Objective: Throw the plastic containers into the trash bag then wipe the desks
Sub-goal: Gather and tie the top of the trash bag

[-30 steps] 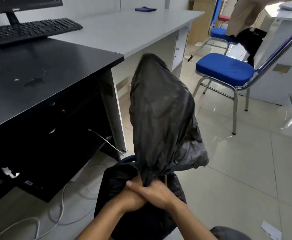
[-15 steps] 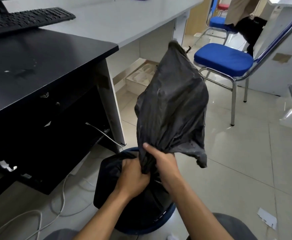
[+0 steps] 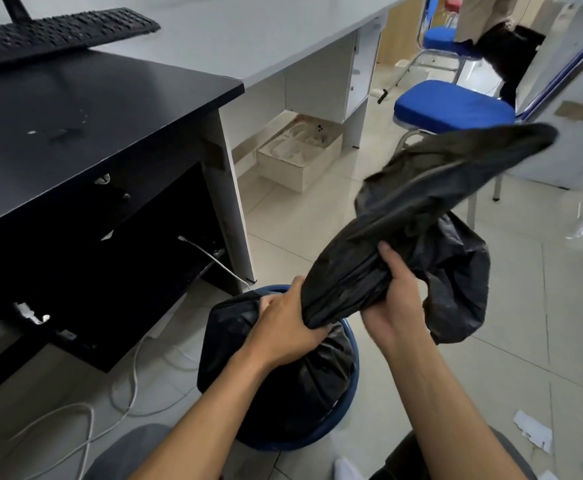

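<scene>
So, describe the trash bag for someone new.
Left is a black desk; on the floor by its corner stands a blue bin. The trash bag sits in it, its long top held by the left hand and right hand. Unlike the dark bag by the far chair, it sits in a bin.

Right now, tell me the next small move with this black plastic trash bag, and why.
Probably loop the loose top over the gathered neck and pull it through into a knot. The left hand grips the neck of the black plastic trash bag above the round blue bin, the right hand holds the twisted length above it, and the free end flops to the right, untied.
</scene>
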